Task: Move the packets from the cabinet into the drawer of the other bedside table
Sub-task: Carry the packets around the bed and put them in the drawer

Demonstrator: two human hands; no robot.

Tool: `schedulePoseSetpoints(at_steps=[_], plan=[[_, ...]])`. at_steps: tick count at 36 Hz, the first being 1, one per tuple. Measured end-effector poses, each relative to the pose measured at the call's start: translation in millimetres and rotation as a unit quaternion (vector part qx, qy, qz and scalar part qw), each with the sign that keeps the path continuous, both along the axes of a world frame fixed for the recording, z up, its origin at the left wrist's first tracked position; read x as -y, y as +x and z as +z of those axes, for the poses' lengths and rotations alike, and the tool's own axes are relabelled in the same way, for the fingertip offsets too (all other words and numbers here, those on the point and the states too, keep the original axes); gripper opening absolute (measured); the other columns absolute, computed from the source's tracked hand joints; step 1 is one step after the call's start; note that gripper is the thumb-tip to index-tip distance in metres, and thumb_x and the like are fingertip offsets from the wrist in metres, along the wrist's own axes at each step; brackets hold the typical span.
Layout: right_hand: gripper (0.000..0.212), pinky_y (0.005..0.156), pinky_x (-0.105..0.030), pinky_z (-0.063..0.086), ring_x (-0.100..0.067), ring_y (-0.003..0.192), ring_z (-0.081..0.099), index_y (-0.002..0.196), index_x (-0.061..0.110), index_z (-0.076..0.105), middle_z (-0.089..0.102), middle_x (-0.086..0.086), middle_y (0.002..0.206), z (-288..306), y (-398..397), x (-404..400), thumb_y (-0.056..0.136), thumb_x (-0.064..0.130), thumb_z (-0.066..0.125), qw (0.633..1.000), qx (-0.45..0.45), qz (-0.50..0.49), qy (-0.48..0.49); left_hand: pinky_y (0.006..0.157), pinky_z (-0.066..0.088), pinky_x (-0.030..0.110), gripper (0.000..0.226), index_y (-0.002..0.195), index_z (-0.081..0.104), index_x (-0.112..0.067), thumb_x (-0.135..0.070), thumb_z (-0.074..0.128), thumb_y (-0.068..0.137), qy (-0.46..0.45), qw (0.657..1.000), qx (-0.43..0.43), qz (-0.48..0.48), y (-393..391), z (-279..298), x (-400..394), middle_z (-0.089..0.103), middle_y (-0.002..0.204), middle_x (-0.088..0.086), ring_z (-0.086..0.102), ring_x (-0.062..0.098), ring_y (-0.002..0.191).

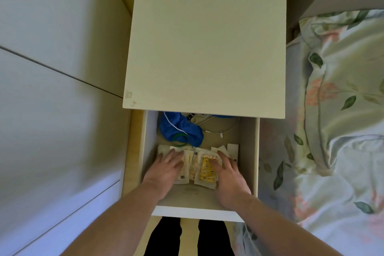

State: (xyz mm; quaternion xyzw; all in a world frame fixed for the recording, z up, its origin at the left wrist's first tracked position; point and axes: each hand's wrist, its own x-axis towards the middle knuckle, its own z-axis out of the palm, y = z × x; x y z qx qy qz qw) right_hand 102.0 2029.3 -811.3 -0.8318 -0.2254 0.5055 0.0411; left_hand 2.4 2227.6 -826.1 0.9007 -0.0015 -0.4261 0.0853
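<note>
The drawer (197, 213) of a cream bedside table (205, 48) stands pulled out below me. Several pale packets (205, 169) with yellow contents lie in a loose pile in its front half. My left hand (166, 170) rests flat on the pile's left side with its fingers stretched out. On the pile's right side my right hand (228, 178) lies with straight fingers over the packets. Both forearms reach in over the drawer's front edge. Parts of the packets are hidden under the hands.
At the back of the drawer lie a crumpled blue cloth (180, 129), a green ring (179, 138) and white cables (220, 131). White wardrobe doors (52, 89) close in the left. A bed with floral bedding (336, 110) borders the right.
</note>
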Motion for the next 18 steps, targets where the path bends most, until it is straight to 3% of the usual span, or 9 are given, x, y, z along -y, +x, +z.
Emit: schedulePoseSetpoints(at_steps=[3,7,10,14,18], plan=[[0.091,0.126,-0.052,0.019,-0.029,0.157,-0.007,0.16,0.034,0.019,-0.01,0.011,0.168,-5.7,2.6,4.2,0.087,-0.008,0.054,0.994,-0.034,0.108,-0.013,0.126,0.005,0.053,0.075,0.16,0.017,-0.018,-0.006,0.053,0.095,0.015,0.996,-0.064,-0.058,-5.6,-3.3,-0.1,-0.009,0.169,0.003,-0.01,0.03,0.155],[0.078,0.127,-0.051,0.012,-0.029,0.157,-0.005,0.162,0.028,0.015,-0.011,0.009,0.169,-13.3,1.4,13.0,0.096,0.009,0.053,0.981,-0.06,0.178,-0.052,0.126,0.004,0.051,0.075,0.16,0.018,-0.021,-0.01,0.056,0.096,0.028,0.993,-0.094,-0.072,-9.1,-5.1,0.5,-0.009,0.169,0.0,-0.009,0.03,0.155],[0.067,0.127,-0.049,0.013,-0.028,0.157,0.001,0.162,0.027,0.012,-0.006,0.009,0.17,-13.1,1.7,15.7,0.104,0.023,0.045,0.984,-0.089,0.139,-0.064,0.127,0.007,0.05,0.067,0.158,0.026,-0.017,-0.012,0.055,0.097,0.04,0.991,-0.108,-0.064,-6.1,-1.2,0.7,-0.005,0.169,0.002,-0.007,0.032,0.155],[0.055,0.119,-0.043,0.033,-0.029,0.146,0.033,0.157,0.024,0.027,0.037,-0.004,0.159,2.6,7.4,16.9,0.105,0.04,0.037,0.991,-0.106,0.049,-0.068,0.124,0.024,0.046,0.057,0.152,0.039,-0.012,-0.008,0.053,0.097,0.031,0.995,-0.094,0.021,4.3,23.0,1.6,0.02,0.166,0.006,0.007,0.032,0.155],[0.056,0.114,-0.042,0.04,-0.028,0.139,0.043,0.156,0.023,0.031,0.042,-0.002,0.155,29.9,14.1,21.2,0.103,0.04,0.04,0.994,-0.099,0.011,-0.037,0.124,0.025,0.04,0.061,0.154,0.037,-0.014,-0.001,0.049,0.095,-0.004,0.993,-0.066,0.096,9.7,57.1,0.6,0.024,0.165,0.003,0.017,0.03,0.153]])
